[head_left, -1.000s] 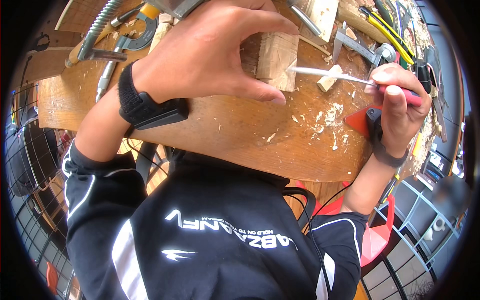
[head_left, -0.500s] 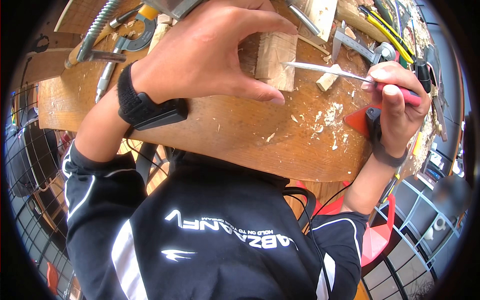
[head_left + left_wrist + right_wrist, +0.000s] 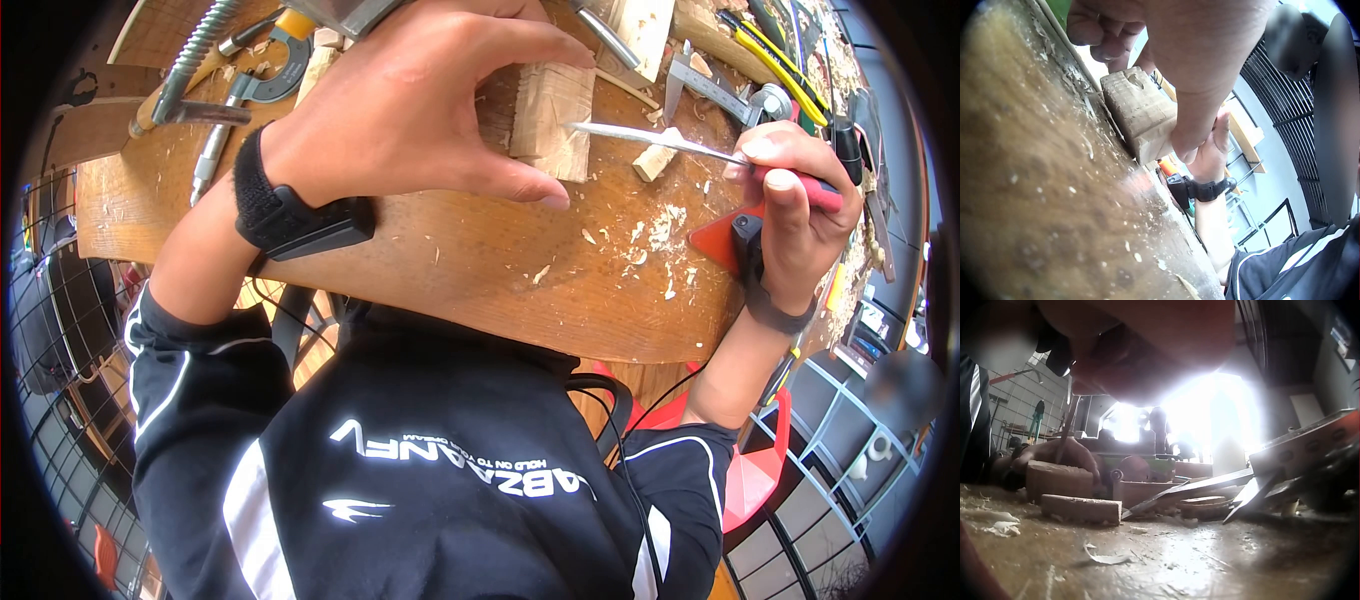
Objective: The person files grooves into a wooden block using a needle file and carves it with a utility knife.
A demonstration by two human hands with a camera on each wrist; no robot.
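Left hand (image 3: pixel 430 110): arched wide, gripping wooden block (image 3: pixel 552 125)
Right hand (image 3: pixel 805 195): holds red-handled blade (image 3: pixel 655 140)
Blade tip: overpushed, could skid toward left thumb (image 3: pixel 515 180)

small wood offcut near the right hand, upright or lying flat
Lying flat; in the right wrist view the offcut rests long side down on the workbench.
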